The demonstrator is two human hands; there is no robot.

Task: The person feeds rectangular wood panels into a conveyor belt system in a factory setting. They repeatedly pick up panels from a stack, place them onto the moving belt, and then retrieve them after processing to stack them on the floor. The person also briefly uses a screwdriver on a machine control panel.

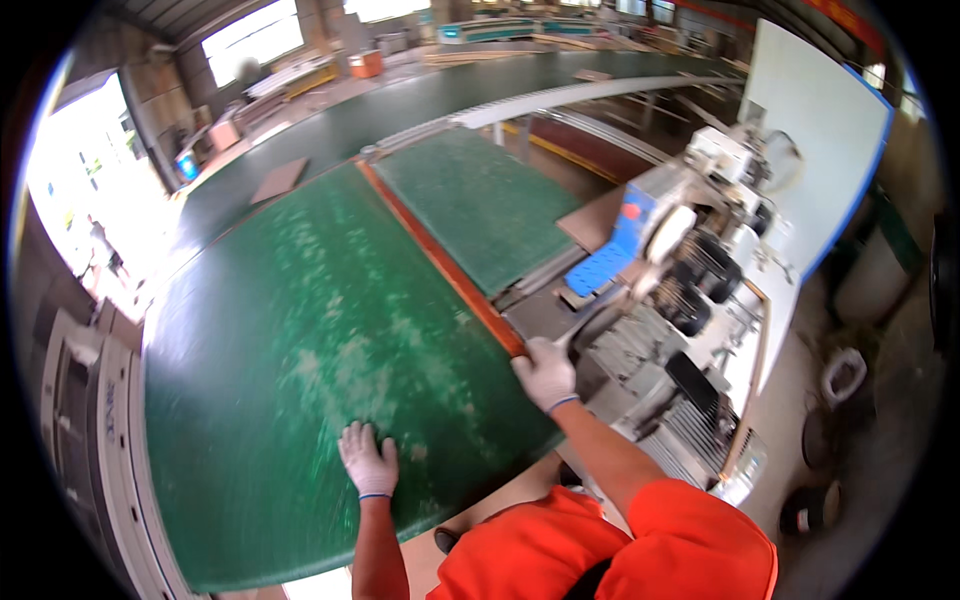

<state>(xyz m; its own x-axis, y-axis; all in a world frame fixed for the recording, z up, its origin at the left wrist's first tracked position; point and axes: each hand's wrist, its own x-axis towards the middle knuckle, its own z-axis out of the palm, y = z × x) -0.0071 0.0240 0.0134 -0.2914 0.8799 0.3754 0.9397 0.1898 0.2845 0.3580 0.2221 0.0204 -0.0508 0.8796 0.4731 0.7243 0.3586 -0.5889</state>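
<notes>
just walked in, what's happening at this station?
A person in an orange top stands at a wide green surface, wearing white gloves. The left hand rests on it, fingers spread. The right hand is at the near end of an orange strip, beside a machine with a blue part; its grip isn't clear. A brown panel lies farther off, away from both hands.

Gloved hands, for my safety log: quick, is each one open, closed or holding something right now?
Left hand: open, palm down on the green surface.
Right hand: at the red strip's near end; grip cannot be told.
</notes>
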